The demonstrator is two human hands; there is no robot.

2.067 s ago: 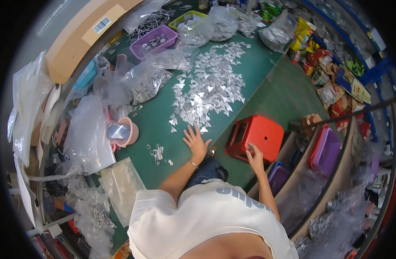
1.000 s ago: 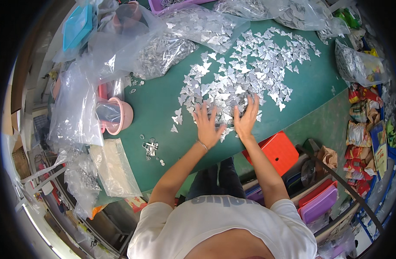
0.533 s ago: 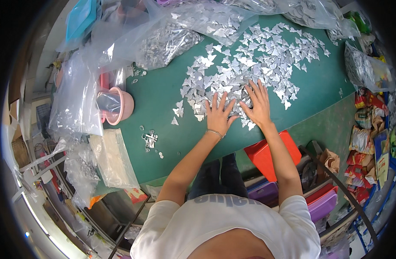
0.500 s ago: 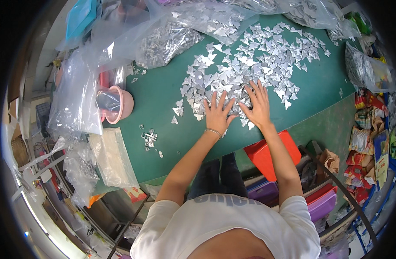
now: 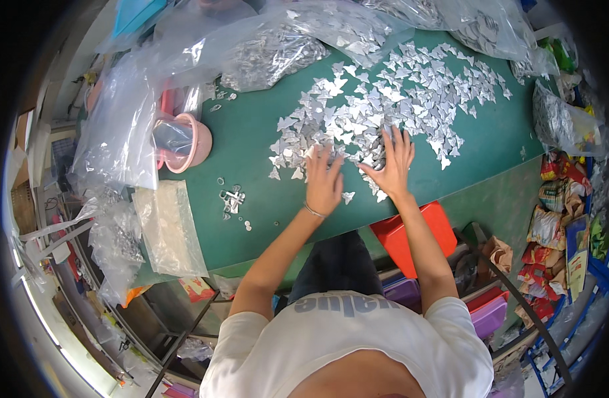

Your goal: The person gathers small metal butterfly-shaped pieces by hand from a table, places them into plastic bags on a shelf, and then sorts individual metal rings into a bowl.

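A spread of small flat silver metal pieces (image 5: 424, 86), pointed like little stars or butterflies, covers the middle of the green table (image 5: 271, 242). At the pile's near edge, my left hand (image 5: 325, 184) lies with fingers apart, the fingertips among the pieces. My right hand (image 5: 395, 167) is beside it on the right, thumb stretched away from the fingers, touching the pieces. Between the two hands are more pieces, a few of them loose near the thumb. Neither hand is closed round anything; what lies under the fingertips is hidden.
Clear plastic bags of metal pieces (image 5: 278, 63) line the far edge. On the left are a pink cup (image 5: 199, 147), a flat plastic bag (image 5: 171, 229) and small metal parts (image 5: 232, 201). A red bin (image 5: 417, 239) stands below the near edge, under my right forearm.
My left hand has moved left, away from my right hand, and the gap between them is wider. Pieces at the pile's near left have shifted left. The view has tilted slightly.
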